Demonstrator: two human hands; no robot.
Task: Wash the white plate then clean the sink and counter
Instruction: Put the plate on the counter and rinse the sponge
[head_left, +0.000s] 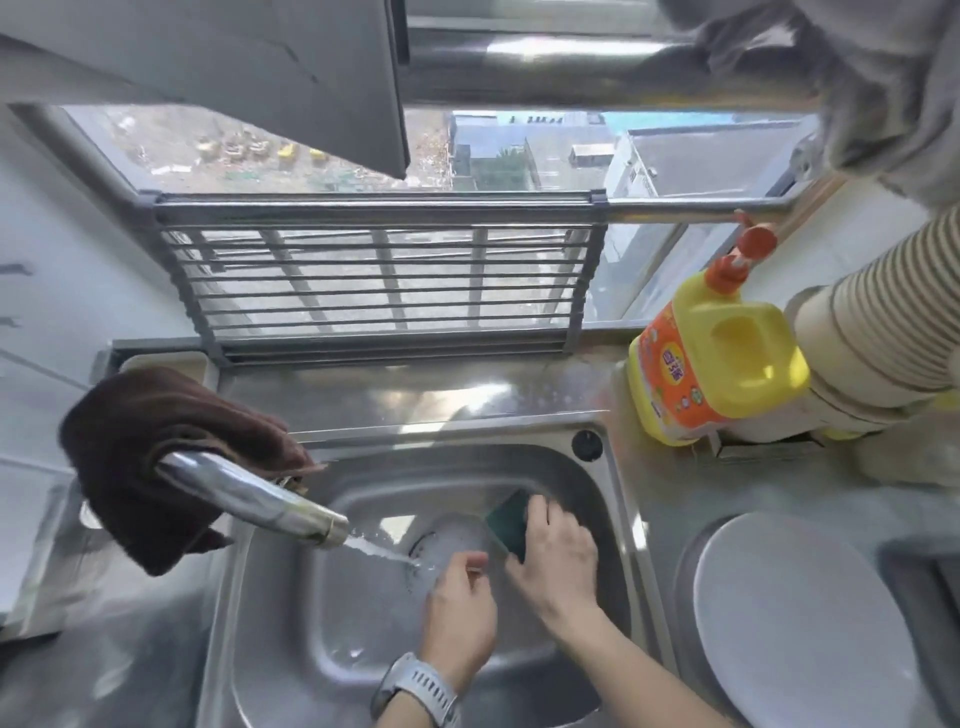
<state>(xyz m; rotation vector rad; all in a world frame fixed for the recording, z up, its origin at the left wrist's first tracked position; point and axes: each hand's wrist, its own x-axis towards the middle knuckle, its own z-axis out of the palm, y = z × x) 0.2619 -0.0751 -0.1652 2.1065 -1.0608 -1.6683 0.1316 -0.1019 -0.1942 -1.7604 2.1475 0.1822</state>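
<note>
Both hands are down in the steel sink (291, 597). My right hand (558, 558) grips a dark green sponge (511, 519) near the drain (441, 545). My left hand (460, 610), with a grey watch on its wrist, hovers by the drain with loosely curled fingers and holds nothing that I can see. Water runs from the chrome faucet (254, 501) toward the drain. The white plate (800, 618) lies on the counter (660, 483) to the right of the sink, apart from both hands.
A brown cloth (156, 447) hangs over the faucet base at left. A yellow detergent jug (711, 358) with an orange cap stands at the back right, beside a stack of paper bowls (883, 322). A metal rack (379, 275) leans against the window behind the sink.
</note>
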